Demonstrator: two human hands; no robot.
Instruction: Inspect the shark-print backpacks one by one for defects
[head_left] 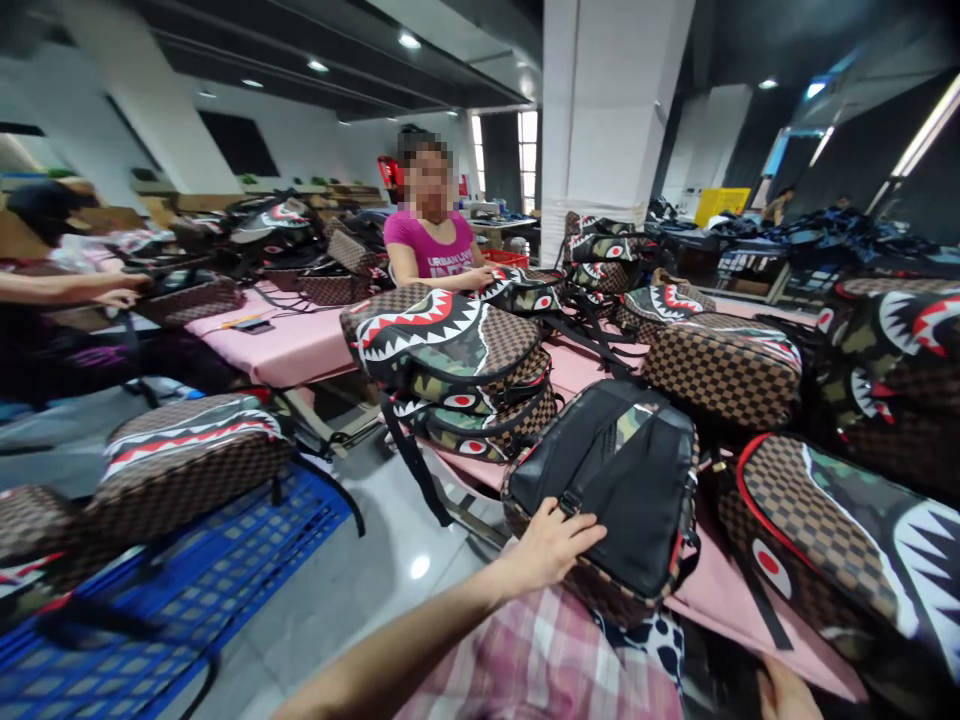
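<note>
My left hand (551, 548) rests on the near edge of a backpack (622, 480) that lies face down, its black back panel and straps up, on the pink table (285, 345). The fingers are curled over the lower edge of the bag, gripping it. Only a sliver of my right hand (787, 692) shows at the bottom edge, below the table; its fingers are hidden. Brown checkered backpacks with shark-mouth prints lie around: a stack (457, 365) just beyond, one (724, 365) behind, and one (840, 545) to the right.
A person in a magenta shirt (431, 245) sits across the table handling a bag. Another person's arm (67, 288) reaches in at far left. More shark backpacks (187, 450) lie on a blue pallet (202, 590) at lower left. A white pillar (600, 110) stands behind.
</note>
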